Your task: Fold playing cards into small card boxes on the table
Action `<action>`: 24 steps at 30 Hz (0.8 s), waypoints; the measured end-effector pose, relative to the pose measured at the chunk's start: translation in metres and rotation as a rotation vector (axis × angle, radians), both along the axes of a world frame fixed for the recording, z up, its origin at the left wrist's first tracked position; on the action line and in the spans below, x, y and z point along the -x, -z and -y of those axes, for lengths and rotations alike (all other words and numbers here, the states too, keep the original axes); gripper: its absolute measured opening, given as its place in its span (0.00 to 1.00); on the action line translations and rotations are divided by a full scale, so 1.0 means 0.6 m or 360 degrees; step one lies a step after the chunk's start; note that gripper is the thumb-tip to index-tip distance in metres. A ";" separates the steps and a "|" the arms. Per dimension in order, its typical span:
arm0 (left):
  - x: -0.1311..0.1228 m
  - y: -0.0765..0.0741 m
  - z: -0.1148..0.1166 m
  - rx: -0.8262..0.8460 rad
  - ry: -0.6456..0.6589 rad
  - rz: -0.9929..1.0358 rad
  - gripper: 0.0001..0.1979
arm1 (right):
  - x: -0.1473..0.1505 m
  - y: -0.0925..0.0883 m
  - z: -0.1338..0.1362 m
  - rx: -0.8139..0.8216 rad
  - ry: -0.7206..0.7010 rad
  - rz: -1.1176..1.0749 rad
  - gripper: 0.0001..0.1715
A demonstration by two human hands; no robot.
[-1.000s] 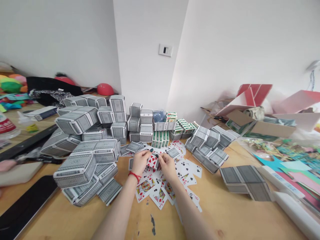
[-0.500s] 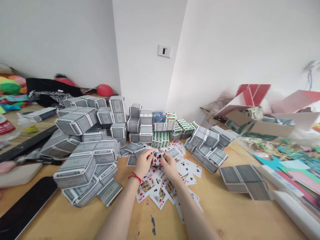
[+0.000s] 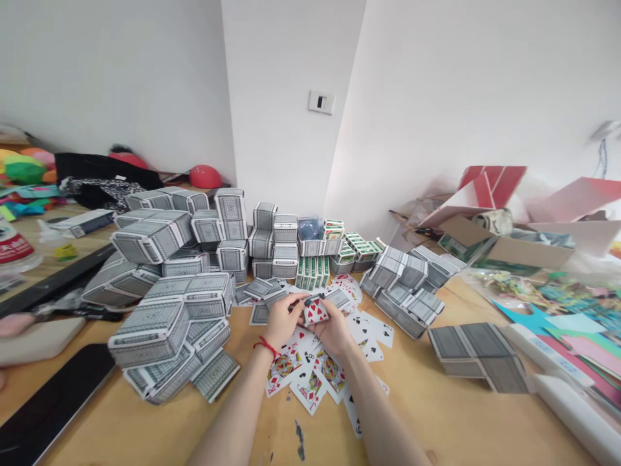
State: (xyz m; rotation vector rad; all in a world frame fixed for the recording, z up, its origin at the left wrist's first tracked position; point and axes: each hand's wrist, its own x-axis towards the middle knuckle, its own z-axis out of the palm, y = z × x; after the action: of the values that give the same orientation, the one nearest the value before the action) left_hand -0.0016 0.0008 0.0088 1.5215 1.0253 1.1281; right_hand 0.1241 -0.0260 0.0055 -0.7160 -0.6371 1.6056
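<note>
Between my hands is a small block of folded playing cards (image 3: 316, 312), showing red hearts on its face. My right hand (image 3: 334, 331) grips it from the right and below. My left hand (image 3: 283, 318), with a red string bracelet at the wrist, is closed with its fingertips at the block's left edge. Exactly how those left fingertips meet the card is hard to see. Loose face-up cards, among them a jack of diamonds (image 3: 309, 390), are spread on the table (image 3: 204, 433) under and around my hands. Behind them lie grey-backed cards (image 3: 257, 288).
Stacked grey card blocks (image 3: 150, 330) rise at the left, with more blocks (image 3: 407, 291) at the right. Green-and-white card boxes (image 3: 312, 272) stand ahead. A black phone-like slab (image 3: 53, 408) lies front left. Open cartons (image 3: 509, 249) and coloured paper (image 3: 572, 349) are at the right.
The card block has turned and tilted, so its hearts face shows more fully. My right hand has rolled beneath it, and my left fingers have shifted to its left edge.
</note>
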 end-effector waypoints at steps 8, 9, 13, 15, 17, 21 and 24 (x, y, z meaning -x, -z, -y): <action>0.001 -0.004 -0.001 -0.0242 -0.0063 0.0007 0.12 | -0.001 -0.020 0.006 0.0155 -0.0258 -0.0143 0.20; 0.000 -0.004 0.000 -0.0227 -0.0055 0.0021 0.12 | -0.002 -0.023 0.008 0.0172 -0.0290 -0.0145 0.21; -0.003 -0.005 0.003 -0.0098 0.0004 0.0111 0.13 | -0.006 -0.031 0.012 0.0209 -0.0365 -0.0143 0.22; -0.003 -0.007 0.002 -0.0143 -0.0023 0.0123 0.11 | -0.007 -0.030 0.012 0.0225 -0.0377 -0.0152 0.22; -0.002 -0.010 0.002 -0.0242 -0.0086 0.0113 0.08 | -0.007 -0.029 0.011 0.0245 -0.0378 -0.0175 0.23; 0.001 -0.011 0.001 -0.0257 -0.0091 0.0117 0.05 | -0.006 -0.029 0.011 0.0276 -0.0382 -0.0240 0.23; 0.001 -0.007 0.001 -0.0210 -0.0027 0.0093 0.04 | -0.006 -0.030 0.013 0.0244 -0.0417 -0.0154 0.22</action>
State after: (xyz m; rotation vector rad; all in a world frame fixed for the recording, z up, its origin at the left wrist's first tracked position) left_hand -0.0025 0.0000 0.0133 1.5761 0.9420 1.2660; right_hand 0.1278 -0.0335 0.0237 -0.6829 -0.5583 1.9355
